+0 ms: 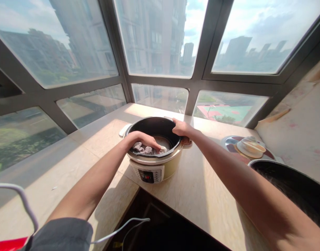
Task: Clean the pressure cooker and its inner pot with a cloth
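A cream electric pressure cooker (173,164) with a dark control panel stands lidless on the windowsill counter. Inside its dark cavity my left hand (146,141) presses a crumpled greyish cloth (143,149) against the near inner wall, fingers closed on it. My right hand (181,127) grips the cooker's rim at the far right, thumb over the edge. Part of the cloth is hidden beneath my left hand.
To the right lies a round lid (250,146) with a pale knob. A large dark pot (293,181) sits nearer me. White cables (123,226) hang by the counter's front edge (149,195). Windows (160,42) surround the pale counter (97,146).
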The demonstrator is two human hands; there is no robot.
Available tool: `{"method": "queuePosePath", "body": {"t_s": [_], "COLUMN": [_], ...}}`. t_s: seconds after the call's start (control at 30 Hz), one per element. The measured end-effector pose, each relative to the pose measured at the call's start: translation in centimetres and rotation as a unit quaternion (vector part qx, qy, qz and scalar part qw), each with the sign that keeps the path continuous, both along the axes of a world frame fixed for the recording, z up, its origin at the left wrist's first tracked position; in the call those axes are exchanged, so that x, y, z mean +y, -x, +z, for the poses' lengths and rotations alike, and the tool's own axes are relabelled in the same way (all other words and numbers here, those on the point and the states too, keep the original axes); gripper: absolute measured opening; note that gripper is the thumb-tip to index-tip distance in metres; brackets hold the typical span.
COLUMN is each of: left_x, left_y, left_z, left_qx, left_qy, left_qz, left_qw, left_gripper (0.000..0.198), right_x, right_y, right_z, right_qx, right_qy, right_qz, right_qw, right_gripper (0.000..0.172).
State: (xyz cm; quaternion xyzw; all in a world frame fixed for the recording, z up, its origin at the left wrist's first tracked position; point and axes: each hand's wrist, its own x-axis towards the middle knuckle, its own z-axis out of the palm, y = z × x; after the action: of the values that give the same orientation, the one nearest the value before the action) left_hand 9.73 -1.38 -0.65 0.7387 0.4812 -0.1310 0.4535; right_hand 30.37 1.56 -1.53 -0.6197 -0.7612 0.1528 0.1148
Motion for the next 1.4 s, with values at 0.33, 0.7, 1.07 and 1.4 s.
{"method": "queuePosePath", "body": {"t_s": [0.33, 0.7, 1.07, 1.4], "left_x": [-2.8, -6.4, -5.8, -1.4], "left_y": [-2.1, -7.3, -6.3, -4.1], "left_z": [1.4, 2.1, 3.2, 1.8], "left_qx": [0.026, 0.104, 0.069, 0.124], "left_qy": [-0.001, -0.123, -0.162, -0.53], "left_qz": [-0.068, -0.156, -0.198, -0.172], "left_qw": [0.997, 0.975, 0.964, 0.821], "left_gripper": [0.033, 0.05, 0.047, 0.048], "right_x": [-4.4, -7.5, -8.4, -9.0], "right_y": [-2.1, -6.0, -6.1, -5.6], "right_z": [1.4, 1.8, 2.1, 2.3], "right_qx": [-0.044, -0.082, -0.087, -0.089], "right_qy": [0.029, 0.051, 0.05, 0.057], "right_qz": [0.006, -0.033, -0.053, -0.071], "right_qw": [0.999, 0.995, 0.994, 0.992], "right_gripper": [0.069, 0.066, 0.069, 0.07]}}
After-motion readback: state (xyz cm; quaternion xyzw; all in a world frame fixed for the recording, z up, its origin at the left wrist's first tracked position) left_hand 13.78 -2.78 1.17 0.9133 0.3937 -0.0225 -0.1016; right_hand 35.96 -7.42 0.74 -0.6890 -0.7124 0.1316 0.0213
